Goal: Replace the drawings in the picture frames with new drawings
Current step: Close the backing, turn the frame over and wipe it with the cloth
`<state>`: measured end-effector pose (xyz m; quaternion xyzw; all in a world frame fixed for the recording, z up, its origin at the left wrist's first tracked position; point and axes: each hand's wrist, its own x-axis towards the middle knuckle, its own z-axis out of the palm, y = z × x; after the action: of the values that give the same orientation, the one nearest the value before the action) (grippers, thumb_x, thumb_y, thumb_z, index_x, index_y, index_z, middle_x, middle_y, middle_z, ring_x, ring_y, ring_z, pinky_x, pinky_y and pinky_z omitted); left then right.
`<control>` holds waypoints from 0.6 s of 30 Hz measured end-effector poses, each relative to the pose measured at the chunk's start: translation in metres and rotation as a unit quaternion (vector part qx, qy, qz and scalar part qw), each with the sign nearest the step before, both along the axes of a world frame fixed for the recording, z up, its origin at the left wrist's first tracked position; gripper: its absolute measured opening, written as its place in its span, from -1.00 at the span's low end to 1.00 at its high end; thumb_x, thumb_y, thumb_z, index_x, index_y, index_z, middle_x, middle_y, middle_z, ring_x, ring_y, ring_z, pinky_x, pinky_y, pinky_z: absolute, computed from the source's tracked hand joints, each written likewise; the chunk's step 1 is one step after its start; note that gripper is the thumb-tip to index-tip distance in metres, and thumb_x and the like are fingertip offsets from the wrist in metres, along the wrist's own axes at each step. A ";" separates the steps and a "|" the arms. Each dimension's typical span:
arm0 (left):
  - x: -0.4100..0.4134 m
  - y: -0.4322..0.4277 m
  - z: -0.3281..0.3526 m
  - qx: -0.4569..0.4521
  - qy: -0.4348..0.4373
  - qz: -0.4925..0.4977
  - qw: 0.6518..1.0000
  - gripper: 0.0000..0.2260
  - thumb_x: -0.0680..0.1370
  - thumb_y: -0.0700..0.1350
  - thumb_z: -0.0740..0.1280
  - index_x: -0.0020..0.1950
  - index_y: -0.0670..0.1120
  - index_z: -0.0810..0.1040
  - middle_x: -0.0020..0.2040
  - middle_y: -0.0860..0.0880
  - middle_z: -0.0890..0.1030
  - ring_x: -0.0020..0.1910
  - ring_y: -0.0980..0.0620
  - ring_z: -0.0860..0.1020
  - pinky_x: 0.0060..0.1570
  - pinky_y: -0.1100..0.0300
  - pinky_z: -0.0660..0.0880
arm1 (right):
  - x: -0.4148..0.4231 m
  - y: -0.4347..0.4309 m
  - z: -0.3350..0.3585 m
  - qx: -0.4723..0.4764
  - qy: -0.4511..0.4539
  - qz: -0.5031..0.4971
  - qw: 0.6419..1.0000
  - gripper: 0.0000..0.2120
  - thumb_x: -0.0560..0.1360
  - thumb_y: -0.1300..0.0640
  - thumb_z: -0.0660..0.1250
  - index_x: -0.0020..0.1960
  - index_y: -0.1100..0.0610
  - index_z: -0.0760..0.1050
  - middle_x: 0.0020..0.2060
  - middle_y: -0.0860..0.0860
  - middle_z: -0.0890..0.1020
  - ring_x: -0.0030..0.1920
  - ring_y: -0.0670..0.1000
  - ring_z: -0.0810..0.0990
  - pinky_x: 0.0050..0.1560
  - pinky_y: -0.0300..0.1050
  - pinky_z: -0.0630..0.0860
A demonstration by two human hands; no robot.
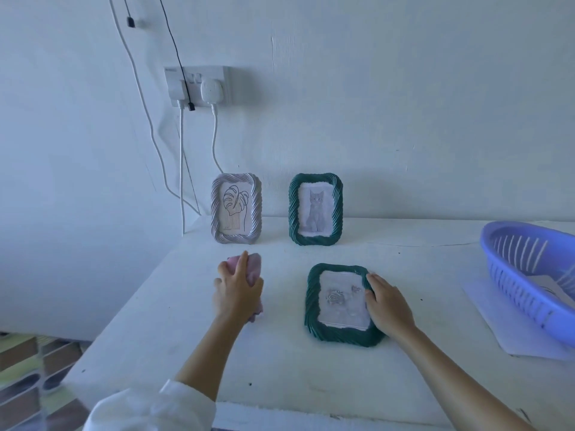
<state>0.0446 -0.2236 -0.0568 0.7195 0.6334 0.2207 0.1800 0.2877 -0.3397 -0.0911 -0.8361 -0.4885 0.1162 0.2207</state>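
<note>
On your table, 2 frames stand at the back by the wall: back-left frame and back-right frame, side by side but apart. In front of the back-right one lies the flat frame, w/ your R hand resting on its right edge. Left of it, the cloth sits under your L hand. Far right, the basket sits on paper sheets. The wall socket is above the back-left frame.

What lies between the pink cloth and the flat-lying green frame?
Head view: only bare white table lies between the pink cloth and the flat-lying green frame.
</note>
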 end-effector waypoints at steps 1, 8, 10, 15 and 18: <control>-0.005 0.002 -0.006 -0.013 0.029 0.007 0.999 -0.46 0.53 0.04 0.19 0.49 0.17 0.14 0.39 -0.10 0.22 0.25 -0.20 0.37 0.14 -0.01 0.43 | 0.000 -0.001 -0.003 0.003 -0.001 -0.001 1.000 -0.55 0.62 0.14 -0.03 0.50 0.16 0.12 0.52 0.01 0.16 0.51 -0.03 0.13 0.50 -0.10 0.03; -0.018 0.012 -0.018 -0.035 0.178 0.031 0.983 -0.49 0.50 0.16 0.11 0.46 0.20 0.17 0.52 -0.13 0.07 0.47 -0.21 0.11 0.42 -0.15 0.03 | -0.002 0.000 -0.005 0.004 -0.031 -0.002 1.000 -0.54 0.63 0.13 -0.05 0.51 0.16 0.08 0.52 0.01 0.12 0.52 -0.05 0.10 0.48 -0.15 -0.01; -0.010 0.009 -0.012 -0.009 0.173 0.041 0.984 -0.46 0.51 0.20 0.11 0.48 0.15 0.14 0.55 -0.16 -0.05 0.53 -0.21 -0.09 0.44 -0.22 -0.20 | -0.002 0.000 -0.005 -0.001 -0.029 -0.001 1.000 -0.54 0.63 0.12 -0.06 0.52 0.15 0.08 0.53 0.01 0.12 0.52 -0.05 0.10 0.49 -0.14 -0.01; 0.037 -0.017 -0.003 0.072 0.112 -0.078 0.988 -0.51 0.57 0.17 0.11 0.45 -0.02 0.27 0.46 -0.13 0.25 0.44 -0.13 0.19 0.43 -0.03 0.15 | -0.002 0.001 -0.005 0.002 -0.018 -0.004 1.000 -0.54 0.62 0.13 -0.06 0.52 0.14 0.08 0.53 -0.01 0.12 0.52 -0.06 0.09 0.52 -0.10 -0.01; 0.069 -0.038 -0.012 -0.032 0.111 -0.150 0.982 -0.57 0.60 0.12 0.08 0.34 -0.09 0.43 0.34 -0.12 0.36 0.34 -0.13 0.29 0.33 0.04 0.26 | -0.001 0.001 -0.006 -0.001 -0.012 -0.023 1.000 -0.53 0.62 0.10 -0.03 0.51 0.15 0.08 0.53 0.01 0.12 0.52 -0.05 0.08 0.52 -0.06 -0.03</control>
<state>0.1137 -0.2617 -0.0685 0.8205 0.5409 0.0895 0.1621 0.2863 -0.3383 -0.0973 -0.8489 -0.4713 0.1011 0.2167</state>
